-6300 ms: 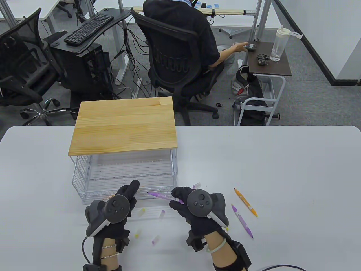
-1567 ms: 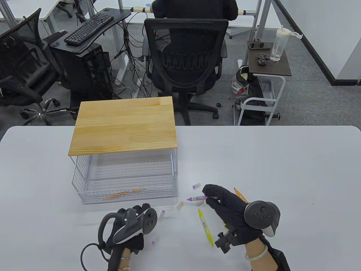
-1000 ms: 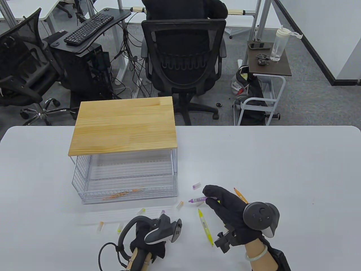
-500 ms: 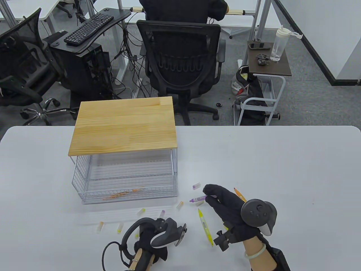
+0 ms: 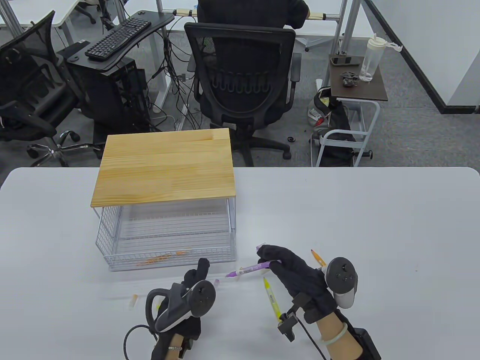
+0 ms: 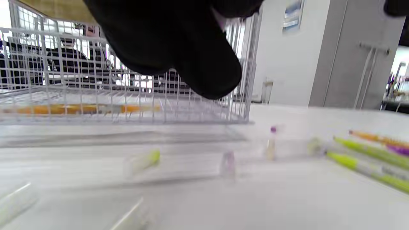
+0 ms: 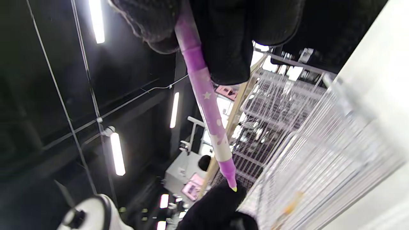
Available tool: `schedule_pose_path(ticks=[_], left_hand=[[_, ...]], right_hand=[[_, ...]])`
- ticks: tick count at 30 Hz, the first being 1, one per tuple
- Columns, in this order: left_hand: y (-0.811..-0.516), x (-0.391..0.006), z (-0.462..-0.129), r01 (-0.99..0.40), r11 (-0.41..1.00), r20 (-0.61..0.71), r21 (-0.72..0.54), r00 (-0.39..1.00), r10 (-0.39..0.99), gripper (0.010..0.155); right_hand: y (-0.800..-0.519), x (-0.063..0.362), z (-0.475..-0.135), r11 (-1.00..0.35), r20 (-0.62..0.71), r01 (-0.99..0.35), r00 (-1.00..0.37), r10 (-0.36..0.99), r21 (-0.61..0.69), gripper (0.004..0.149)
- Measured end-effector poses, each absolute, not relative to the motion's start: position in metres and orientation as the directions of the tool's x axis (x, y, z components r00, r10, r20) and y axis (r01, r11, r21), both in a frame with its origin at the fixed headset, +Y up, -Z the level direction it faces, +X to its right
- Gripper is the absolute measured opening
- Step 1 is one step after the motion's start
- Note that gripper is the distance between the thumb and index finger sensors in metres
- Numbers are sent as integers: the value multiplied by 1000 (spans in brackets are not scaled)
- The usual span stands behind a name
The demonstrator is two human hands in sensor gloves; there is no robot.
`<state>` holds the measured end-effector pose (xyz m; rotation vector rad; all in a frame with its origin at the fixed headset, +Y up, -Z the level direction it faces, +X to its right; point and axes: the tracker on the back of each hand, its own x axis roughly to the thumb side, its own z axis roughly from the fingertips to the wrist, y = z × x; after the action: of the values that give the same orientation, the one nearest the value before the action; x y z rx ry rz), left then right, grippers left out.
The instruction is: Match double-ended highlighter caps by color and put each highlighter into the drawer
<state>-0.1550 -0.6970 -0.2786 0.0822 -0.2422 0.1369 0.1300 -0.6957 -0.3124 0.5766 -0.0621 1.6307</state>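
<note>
Meanwhile right hand fingers pinch purple highlighter.

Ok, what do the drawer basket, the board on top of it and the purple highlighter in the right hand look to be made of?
White wire-mesh drawer basket: thin coated metal rods, probably, in an open grid. Pale wooden top board: visible grain and joined strips, matte. Purple highlighter: smooth plastic, seemingly, with printed stars in the right wrist view.

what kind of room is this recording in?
Most likely an office or lab workspace: a mesh office chair with a person seated at a desk, a keyboard above a desktop PC tower, grey carpet.
</note>
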Motion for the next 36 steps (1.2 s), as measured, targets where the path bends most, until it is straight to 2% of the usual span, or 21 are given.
schedule_pose_path(ticks=[3,8,17,24,28,32,36], left_hand=[[-694,-165,-275,-237,953,255,191,949,185,61],[-692,-170,-271,-297,915,292,274,932,215,59],[-690,-166,-266,-335,891,333,308,915,229,52],[-692,-164,-265,-348,887,351,304,906,235,51],[-691,-162,-264,-405,860,382,309,881,278,51],[-689,-164,-262,-465,829,399,312,855,330,51],[-688,-169,-262,-528,791,417,309,823,386,51]], right_hand=[[-698,124,-311,-120,395,-942,15,919,314,40],[-701,117,-309,-112,413,-943,29,910,313,40],[-702,114,-308,-50,402,-938,99,910,344,38],[-702,113,-308,-51,399,-935,100,912,350,38],[-703,112,-309,-48,392,-932,103,914,358,39],[-705,114,-310,-72,388,-941,66,919,330,44],[-705,116,-310,-199,428,-951,-82,900,237,52]])
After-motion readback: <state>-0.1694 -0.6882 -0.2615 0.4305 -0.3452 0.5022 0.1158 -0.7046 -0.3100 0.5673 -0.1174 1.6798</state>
